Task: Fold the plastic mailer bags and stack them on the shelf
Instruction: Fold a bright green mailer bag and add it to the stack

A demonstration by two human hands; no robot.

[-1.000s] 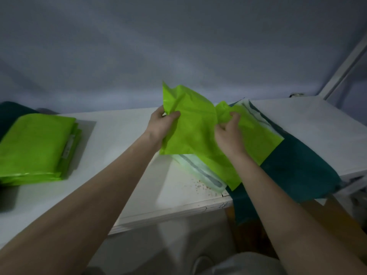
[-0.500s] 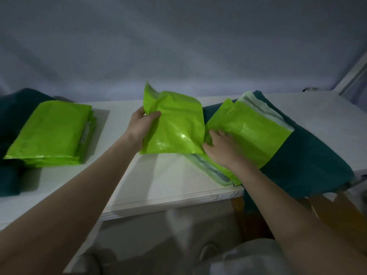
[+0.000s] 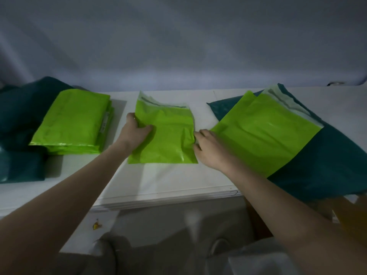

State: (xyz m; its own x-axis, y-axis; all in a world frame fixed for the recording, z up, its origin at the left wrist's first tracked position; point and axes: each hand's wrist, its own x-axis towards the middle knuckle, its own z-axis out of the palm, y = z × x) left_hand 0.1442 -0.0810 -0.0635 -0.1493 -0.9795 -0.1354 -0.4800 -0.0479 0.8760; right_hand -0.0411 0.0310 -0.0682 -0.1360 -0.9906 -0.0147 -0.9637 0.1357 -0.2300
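A white shelf (image 3: 168,181) ran under a pale wall, with dark teal sheeting (image 3: 327,165) at three o'clock beneath the unfolded green mailers (image 3: 264,132). The folded stack (image 3: 71,124) sat at nine o'clock, nothing between it and the folded mailer (image 3: 166,135) lying centre, long axis twelve to six. The left hand (image 3: 135,135), nearer the stack, pinched its left edge, while the right hand (image 3: 210,149) touched its right edge, fingers blurred, grip uncertain.

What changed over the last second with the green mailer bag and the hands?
The folded green mailer bag, held up off the shelf a second ago, now lies flat on it. The left hand still grips its left edge; the right hand, which left it for the unfolded green bags, is back at its right edge. The folded stack is unchanged.
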